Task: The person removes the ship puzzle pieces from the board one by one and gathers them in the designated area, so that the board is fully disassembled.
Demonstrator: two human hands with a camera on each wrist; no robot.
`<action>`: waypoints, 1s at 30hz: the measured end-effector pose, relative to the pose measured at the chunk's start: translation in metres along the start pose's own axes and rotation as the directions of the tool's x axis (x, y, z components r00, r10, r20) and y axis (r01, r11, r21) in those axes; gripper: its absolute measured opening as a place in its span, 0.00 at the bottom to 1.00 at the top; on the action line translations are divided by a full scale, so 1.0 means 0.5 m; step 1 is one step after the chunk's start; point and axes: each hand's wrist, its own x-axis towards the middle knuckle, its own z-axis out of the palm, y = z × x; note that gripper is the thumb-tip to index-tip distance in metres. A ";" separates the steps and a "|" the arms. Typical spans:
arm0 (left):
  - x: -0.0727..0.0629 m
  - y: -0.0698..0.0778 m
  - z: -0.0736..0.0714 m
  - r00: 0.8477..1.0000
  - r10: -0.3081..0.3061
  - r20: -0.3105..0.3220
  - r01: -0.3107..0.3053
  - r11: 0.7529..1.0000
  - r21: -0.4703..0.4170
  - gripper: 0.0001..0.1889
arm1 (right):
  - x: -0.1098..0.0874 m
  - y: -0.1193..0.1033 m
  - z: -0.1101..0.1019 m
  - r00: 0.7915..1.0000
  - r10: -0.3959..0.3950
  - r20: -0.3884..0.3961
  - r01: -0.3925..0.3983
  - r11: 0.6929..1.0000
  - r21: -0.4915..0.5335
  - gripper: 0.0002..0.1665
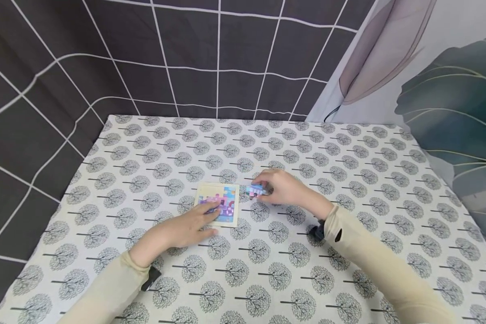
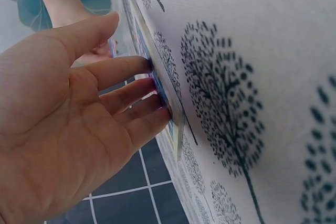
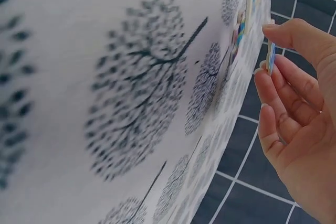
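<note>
A small square jigsaw puzzle (image 1: 228, 193) in blue, pink and purple lies in a pale tray (image 1: 236, 211) on the table. Its upper left part shows bare cream backing. My left hand (image 1: 186, 228) rests its outstretched fingertips on the puzzle; in the left wrist view those fingers (image 2: 123, 72) touch its face, with the thumb raised. To the right of the tray, my right hand (image 1: 285, 188) pinches a puzzle piece (image 3: 271, 56) between thumb and fingers, held above the cloth. Colourful pieces (image 1: 254, 191) show at its fingertips in the head view; how many is hard to tell.
A white tablecloth (image 1: 275, 274) printed with dark trees covers the table. Behind and to the left hangs a dark curtain (image 1: 190, 45) with white grid lines. A leaf-patterned curtain (image 1: 461, 103) hangs at the right. Black wrist straps (image 1: 317, 231) sit near both cuffs.
</note>
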 end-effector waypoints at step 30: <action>-0.002 0.003 0.002 1.000 0.021 -0.018 -0.021 1.000 0.017 0.32 | -0.069 0.050 -0.016 0.998 0.059 0.025 -0.059 0.998 0.021 0.22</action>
